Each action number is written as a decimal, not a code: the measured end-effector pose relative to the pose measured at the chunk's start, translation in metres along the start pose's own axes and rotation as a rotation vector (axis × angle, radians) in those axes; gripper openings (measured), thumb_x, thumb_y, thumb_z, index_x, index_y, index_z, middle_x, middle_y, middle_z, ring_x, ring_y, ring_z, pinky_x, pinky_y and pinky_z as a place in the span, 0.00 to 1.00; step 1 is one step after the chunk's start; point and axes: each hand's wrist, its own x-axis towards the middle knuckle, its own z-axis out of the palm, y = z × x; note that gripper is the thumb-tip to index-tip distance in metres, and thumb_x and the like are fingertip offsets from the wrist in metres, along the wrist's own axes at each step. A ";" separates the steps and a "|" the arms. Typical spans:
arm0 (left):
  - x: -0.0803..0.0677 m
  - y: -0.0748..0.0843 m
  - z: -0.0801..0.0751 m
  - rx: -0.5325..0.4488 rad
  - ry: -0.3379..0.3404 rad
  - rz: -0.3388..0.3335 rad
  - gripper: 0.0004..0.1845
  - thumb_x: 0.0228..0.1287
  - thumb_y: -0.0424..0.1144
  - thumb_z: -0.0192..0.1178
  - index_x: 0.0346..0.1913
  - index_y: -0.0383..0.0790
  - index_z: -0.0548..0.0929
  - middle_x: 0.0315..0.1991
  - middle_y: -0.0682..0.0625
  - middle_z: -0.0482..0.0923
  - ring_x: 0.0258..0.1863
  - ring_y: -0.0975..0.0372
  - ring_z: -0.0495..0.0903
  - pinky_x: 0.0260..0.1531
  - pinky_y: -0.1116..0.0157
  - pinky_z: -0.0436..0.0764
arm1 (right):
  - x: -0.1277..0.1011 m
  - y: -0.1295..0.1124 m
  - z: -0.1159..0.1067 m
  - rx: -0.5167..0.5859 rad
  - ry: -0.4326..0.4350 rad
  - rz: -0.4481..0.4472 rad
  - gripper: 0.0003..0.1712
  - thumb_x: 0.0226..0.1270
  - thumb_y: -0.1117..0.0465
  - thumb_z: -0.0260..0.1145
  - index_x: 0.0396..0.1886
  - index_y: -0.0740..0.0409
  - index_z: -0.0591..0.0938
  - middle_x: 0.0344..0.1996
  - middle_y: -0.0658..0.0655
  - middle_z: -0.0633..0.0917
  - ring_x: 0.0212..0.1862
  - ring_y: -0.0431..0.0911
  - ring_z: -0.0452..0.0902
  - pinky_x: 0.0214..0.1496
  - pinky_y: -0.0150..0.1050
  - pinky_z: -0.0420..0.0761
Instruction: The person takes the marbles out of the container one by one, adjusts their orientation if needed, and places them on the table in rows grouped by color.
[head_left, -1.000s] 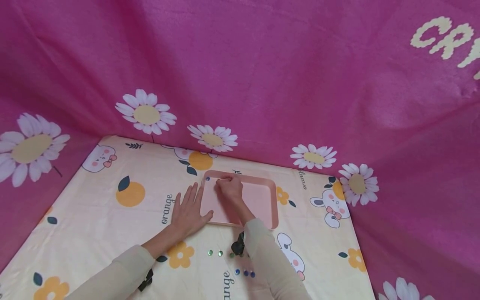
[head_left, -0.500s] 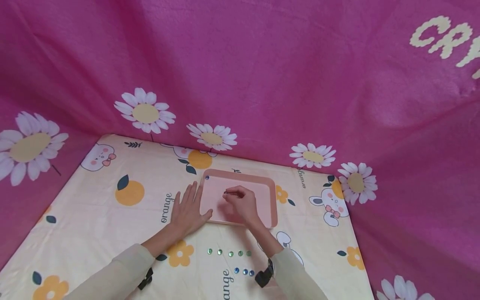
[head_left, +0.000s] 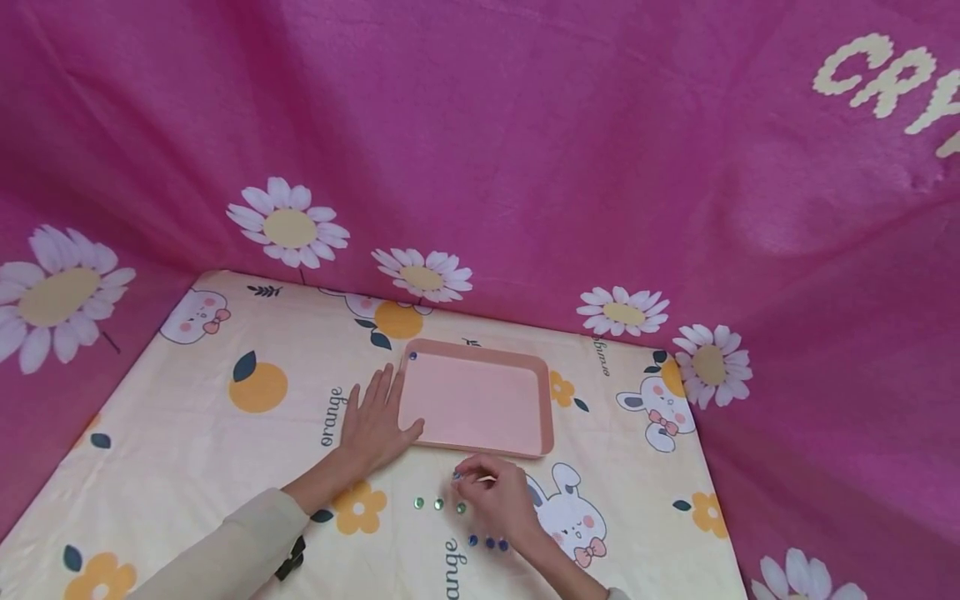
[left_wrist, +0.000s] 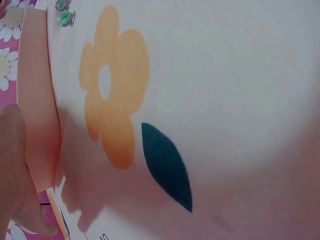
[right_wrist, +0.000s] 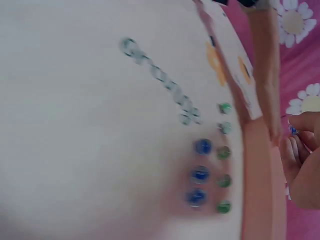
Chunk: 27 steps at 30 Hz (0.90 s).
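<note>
My right hand is over the cloth just in front of the pink tray, pinching a blue marble between thumb and fingertips. Below it, green marbles lie in a row, some hidden by the hand in the head view. Three more blue marbles form a shorter row nearer me. Another blue marble sits inside the tray, in its far left corner. My left hand rests with spread, straight fingers beside the tray's left side, its thumb at the near left corner.
A cream cloth printed with oranges, flowers and rabbits covers the table. Magenta fabric with daisies rises behind it and at both sides. A black strap shows under the left sleeve.
From inside the tray, my right hand has come back toward me, over the tray's near rim, to the marble rows. The left hand keeps its place.
</note>
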 end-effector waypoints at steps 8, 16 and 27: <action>-0.001 -0.001 0.001 -0.006 0.010 0.003 0.51 0.64 0.65 0.55 0.80 0.37 0.51 0.79 0.40 0.47 0.77 0.47 0.47 0.72 0.41 0.46 | -0.028 0.019 0.014 -0.118 -0.034 -0.069 0.08 0.54 0.68 0.76 0.32 0.53 0.88 0.26 0.40 0.83 0.28 0.33 0.76 0.30 0.29 0.80; 0.000 -0.001 0.001 -0.006 0.006 0.005 0.51 0.65 0.65 0.54 0.79 0.37 0.51 0.79 0.40 0.46 0.77 0.47 0.47 0.72 0.41 0.46 | -0.044 0.028 0.021 -0.302 -0.073 -0.141 0.07 0.56 0.65 0.76 0.33 0.49 0.89 0.31 0.38 0.83 0.34 0.32 0.74 0.36 0.32 0.79; 0.000 -0.001 -0.001 -0.011 0.022 0.020 0.50 0.65 0.64 0.54 0.79 0.36 0.51 0.79 0.39 0.47 0.77 0.47 0.48 0.72 0.41 0.47 | -0.051 0.034 0.028 -0.409 -0.076 -0.204 0.07 0.56 0.63 0.76 0.32 0.45 0.89 0.33 0.36 0.83 0.40 0.34 0.76 0.44 0.36 0.79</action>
